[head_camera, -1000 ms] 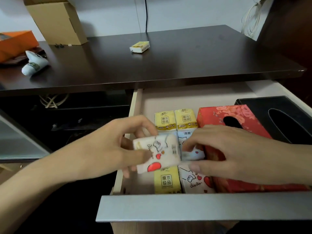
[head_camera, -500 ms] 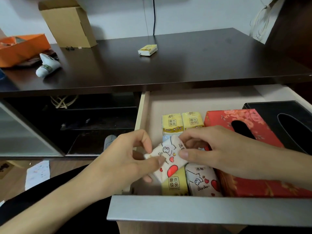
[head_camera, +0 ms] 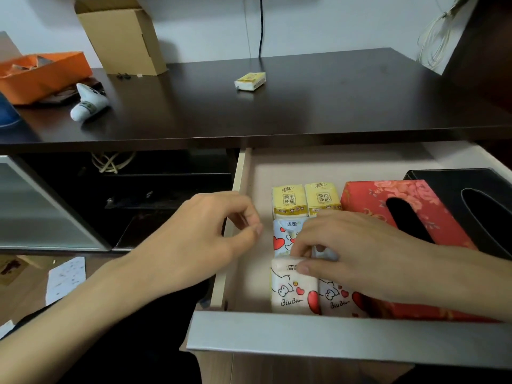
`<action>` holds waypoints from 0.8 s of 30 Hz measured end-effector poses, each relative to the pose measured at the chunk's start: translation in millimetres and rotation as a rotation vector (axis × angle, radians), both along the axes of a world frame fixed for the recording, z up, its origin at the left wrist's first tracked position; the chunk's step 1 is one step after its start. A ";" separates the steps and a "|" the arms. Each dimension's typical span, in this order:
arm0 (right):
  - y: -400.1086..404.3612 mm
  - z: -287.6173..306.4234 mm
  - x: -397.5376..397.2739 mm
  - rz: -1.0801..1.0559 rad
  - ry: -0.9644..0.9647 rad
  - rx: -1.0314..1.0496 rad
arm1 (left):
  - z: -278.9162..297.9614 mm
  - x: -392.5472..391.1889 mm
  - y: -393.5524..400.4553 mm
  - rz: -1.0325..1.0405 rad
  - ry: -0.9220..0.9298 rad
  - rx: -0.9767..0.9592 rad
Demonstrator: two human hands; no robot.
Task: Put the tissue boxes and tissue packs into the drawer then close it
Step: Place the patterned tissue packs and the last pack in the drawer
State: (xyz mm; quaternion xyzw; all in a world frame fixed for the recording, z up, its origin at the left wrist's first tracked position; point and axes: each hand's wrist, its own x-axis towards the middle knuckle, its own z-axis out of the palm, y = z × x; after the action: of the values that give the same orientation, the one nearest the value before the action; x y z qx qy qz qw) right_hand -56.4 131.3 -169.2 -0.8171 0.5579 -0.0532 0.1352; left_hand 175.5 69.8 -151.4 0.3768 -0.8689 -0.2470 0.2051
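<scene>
The drawer (head_camera: 332, 336) stands pulled out under the dark desk. Inside lie two yellow tissue packs (head_camera: 288, 200), a blue-white heart pack (head_camera: 282, 236), two white heart-print packs, a red floral tissue box (head_camera: 371, 200) and a black tissue box (head_camera: 487, 189). My right hand (head_camera: 360, 253) pinches the top edge of the front-left white pack (head_camera: 293, 292), which lies in the drawer's near row. My left hand (head_camera: 210, 231) hovers over the drawer's left wall, fingers loosely curled and holding nothing. One more yellow pack (head_camera: 250, 81) lies on the desk top.
On the desk stand a cardboard box (head_camera: 124, 37), an orange tray (head_camera: 41, 76) and a white sock-like object (head_camera: 88, 102). Left of the drawer is a dark open shelf with cables (head_camera: 110, 162). Papers (head_camera: 66, 278) lie on the floor.
The white heart-print pack, held by both hands before, now lies flat at the drawer's front left over a yellow pack. My left hand has let go and drawn back left.
</scene>
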 end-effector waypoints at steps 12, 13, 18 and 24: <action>-3.2 -9.3 7.6 0.014 0.087 -0.116 | -1.9 -19.5 -32.1 0.016 -0.004 -0.071; -4.7 -6.2 4.9 0.013 0.082 -0.127 | 0.3 -21.1 -36.5 0.022 -0.015 -0.082; -52.1 26.9 -21.9 -0.123 -0.058 -0.269 | 29.8 -41.2 -88.1 0.096 0.023 -0.181; -159.3 46.7 -62.7 -0.313 -0.143 -0.384 | 50.2 -96.2 -214.8 0.260 0.003 -0.234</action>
State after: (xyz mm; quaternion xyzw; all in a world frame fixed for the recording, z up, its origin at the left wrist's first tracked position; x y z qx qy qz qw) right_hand -119.1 -28.0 -122.5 -0.7257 0.6463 -0.2359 0.0066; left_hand 79.3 -144.9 -101.2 0.4592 -0.8354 -0.1160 0.2789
